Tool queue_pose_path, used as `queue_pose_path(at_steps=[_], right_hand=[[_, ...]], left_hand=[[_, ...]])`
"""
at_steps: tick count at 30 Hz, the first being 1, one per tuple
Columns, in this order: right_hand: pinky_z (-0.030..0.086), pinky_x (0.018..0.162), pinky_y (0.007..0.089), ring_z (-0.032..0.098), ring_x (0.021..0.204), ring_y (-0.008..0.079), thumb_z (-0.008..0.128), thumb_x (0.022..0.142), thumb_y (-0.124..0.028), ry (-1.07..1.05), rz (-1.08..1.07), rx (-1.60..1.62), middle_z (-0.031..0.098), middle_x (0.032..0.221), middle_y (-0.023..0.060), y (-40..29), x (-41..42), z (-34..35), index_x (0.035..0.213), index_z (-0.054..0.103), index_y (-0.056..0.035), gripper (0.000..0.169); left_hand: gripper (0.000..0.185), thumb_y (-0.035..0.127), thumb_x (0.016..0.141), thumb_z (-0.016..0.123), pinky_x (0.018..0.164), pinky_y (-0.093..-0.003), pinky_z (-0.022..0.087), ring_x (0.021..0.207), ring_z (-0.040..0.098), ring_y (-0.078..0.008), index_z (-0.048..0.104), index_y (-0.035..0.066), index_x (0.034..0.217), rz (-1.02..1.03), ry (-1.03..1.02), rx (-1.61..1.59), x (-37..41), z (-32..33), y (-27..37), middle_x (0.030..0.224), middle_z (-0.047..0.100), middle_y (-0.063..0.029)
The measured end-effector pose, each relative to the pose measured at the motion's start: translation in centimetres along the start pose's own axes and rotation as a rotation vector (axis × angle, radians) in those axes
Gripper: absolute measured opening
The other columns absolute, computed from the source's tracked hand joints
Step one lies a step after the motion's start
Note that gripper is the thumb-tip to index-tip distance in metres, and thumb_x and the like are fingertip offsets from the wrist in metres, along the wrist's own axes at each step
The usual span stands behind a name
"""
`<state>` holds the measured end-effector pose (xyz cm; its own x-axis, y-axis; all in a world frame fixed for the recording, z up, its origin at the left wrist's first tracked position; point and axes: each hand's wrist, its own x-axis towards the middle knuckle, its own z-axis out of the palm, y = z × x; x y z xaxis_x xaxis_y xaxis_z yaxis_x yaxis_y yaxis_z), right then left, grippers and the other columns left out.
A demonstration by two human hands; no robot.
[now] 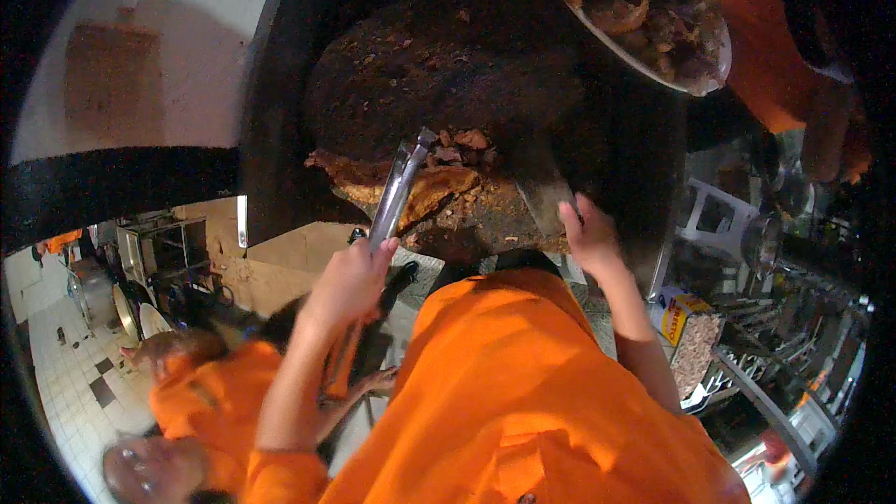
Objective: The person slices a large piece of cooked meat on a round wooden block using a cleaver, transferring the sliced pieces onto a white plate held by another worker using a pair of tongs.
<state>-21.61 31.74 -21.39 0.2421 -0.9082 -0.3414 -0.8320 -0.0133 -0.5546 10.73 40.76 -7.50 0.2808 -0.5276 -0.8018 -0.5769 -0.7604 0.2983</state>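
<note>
Metal tongs (400, 189) are held in my left hand (357, 276), their tips beside a small heap of chopped meat (462, 145). Under the tongs lies a larger browned slab of meat (427, 197) on a round, dark, worn chopping block (448, 77). My right hand (595, 234) grips a broad-bladed knife or cleaver (546, 199), whose blade is blurred and hangs over the right side of the block. Crumbs of meat are scattered on the near part of the block. The cleaver's handle is mostly hidden by my fingers.
A white-rimmed dish (630, 21) heaped with meat pieces is at the upper right, near a person in orange (763, 49). Other people in orange (217, 406) are at the lower left. A box or bag with yellow packaging (675, 318) stands to the right, before racks of metalware.
</note>
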Motion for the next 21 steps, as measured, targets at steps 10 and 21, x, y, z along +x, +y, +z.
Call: queue_pose_path(at_steps=[10, 21], right_hand=[[0.053, 0.073, 0.0456, 0.068, 0.082, 0.0394, 0.051, 0.097, -0.047, -0.545, 0.038, 0.03, 0.069, 0.09, 0.0225, -7.9, 9.1, -2.4, 0.105, 0.065, 0.0011, 0.051], [0.044, 0.041, 0.0339, 0.052, 0.042, 0.0169, 0.052, 0.097, -0.051, -0.844, -0.085, -0.035, 0.055, 0.06, 0.0094, -6.5, 15.0, -1.0, 0.111, 0.057, -0.0016, 0.052]], left_hand=[[0.045, 0.041, 0.095, 0.058, 0.059, -0.054, 0.05, 0.069, 0.063, -0.0487, 0.045, -0.002, 0.093, 0.151, 0.383, 0.081, 0.8, 7.7, -6.4, 0.072, 0.064, -0.0286], [0.043, 0.044, 0.094, 0.059, 0.046, -0.0443, 0.054, 0.055, 0.066, -0.0361, 0.042, 0.004, 0.095, 0.086, 0.489, 0.317, 2.0, 11.5, -9.8, 0.068, 0.066, -0.0187]])
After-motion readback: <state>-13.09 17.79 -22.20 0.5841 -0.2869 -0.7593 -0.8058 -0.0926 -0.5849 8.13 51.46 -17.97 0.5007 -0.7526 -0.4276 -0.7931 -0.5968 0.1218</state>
